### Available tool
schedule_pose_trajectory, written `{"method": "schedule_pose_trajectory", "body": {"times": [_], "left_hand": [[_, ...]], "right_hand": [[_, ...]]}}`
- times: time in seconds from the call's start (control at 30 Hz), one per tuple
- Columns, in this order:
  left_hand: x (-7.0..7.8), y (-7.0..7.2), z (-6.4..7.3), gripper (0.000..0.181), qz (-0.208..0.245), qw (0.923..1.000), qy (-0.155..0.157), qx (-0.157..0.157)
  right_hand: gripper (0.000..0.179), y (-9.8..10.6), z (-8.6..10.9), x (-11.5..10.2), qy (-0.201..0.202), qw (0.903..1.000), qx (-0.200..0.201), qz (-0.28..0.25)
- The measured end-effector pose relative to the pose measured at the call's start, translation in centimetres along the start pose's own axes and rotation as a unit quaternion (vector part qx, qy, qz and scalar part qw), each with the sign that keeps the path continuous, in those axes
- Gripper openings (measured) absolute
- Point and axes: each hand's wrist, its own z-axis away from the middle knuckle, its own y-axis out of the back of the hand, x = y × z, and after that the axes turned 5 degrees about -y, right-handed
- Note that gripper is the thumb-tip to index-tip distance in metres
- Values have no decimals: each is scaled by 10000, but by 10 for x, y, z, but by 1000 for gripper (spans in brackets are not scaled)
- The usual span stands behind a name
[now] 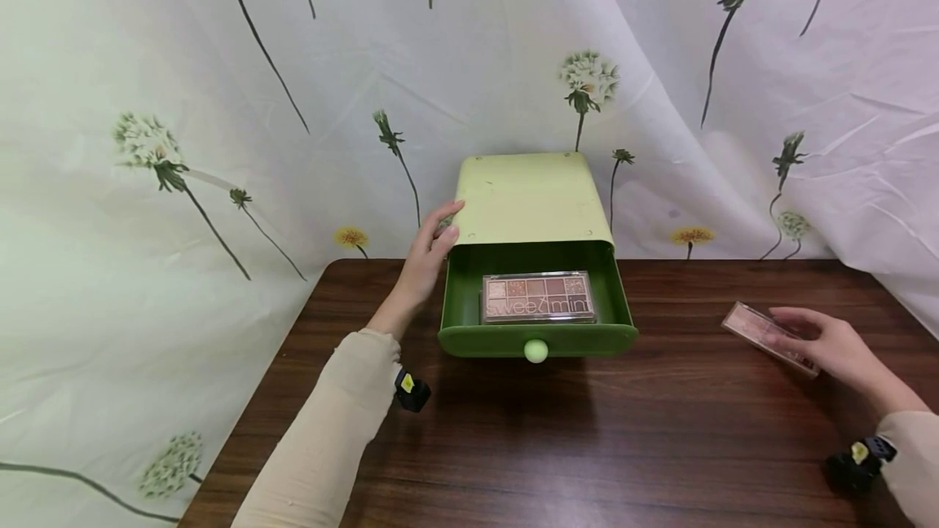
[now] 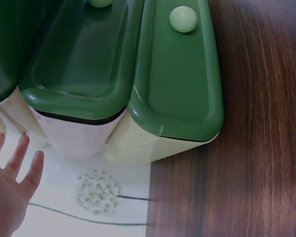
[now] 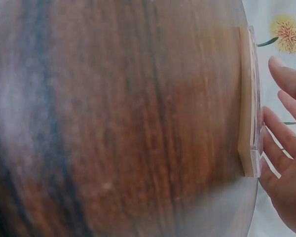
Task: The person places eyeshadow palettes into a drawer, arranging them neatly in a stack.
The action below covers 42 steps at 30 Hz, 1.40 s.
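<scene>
My left hand rests against the left side of a pale green drawer cabinet; in the left wrist view its fingers are spread. The top drawer, dark green with a round pale knob, is pulled out. Inside it lies an eyeshadow palette with a clear lid and lettering. On the table at the right, a second, pinkish eyeshadow palette lies at a slant. My right hand is over it, fingertips at its lid and the thumb apart from it in the right wrist view.
The left wrist view shows more green drawer fronts of the stack, their cases pink and pale yellow. Below is a dark brown wooden table. A white curtain printed with dandelions hangs behind the cabinet and along the left side.
</scene>
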Motion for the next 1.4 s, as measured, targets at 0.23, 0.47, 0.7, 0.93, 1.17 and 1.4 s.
{"method": "schedule_pose_trajectory", "body": {"times": [0.23,0.47,0.7,0.93,1.17,1.4], "left_hand": [[0,0,1,48,16,10000,17,12],[2,-1,0,48,26,10000,44,-31],[24,-1,2,49,132,9997,170,-90],[44,-2,5,49,68,9996,225,-129],[43,-2,5,50,61,9996,224,-143],[7,0,1,50,71,9999,107,-67]], "right_hand": [[65,-2,-3,0,23,9998,-182,16],[68,-2,-2,-1,-97,9993,-365,35],[72,-4,-2,-1,69,9991,-414,115],[74,-5,-5,0,169,9987,-470,130],[75,-6,-8,2,193,9985,-481,176],[75,-10,-15,3,565,9970,-412,340]]}}
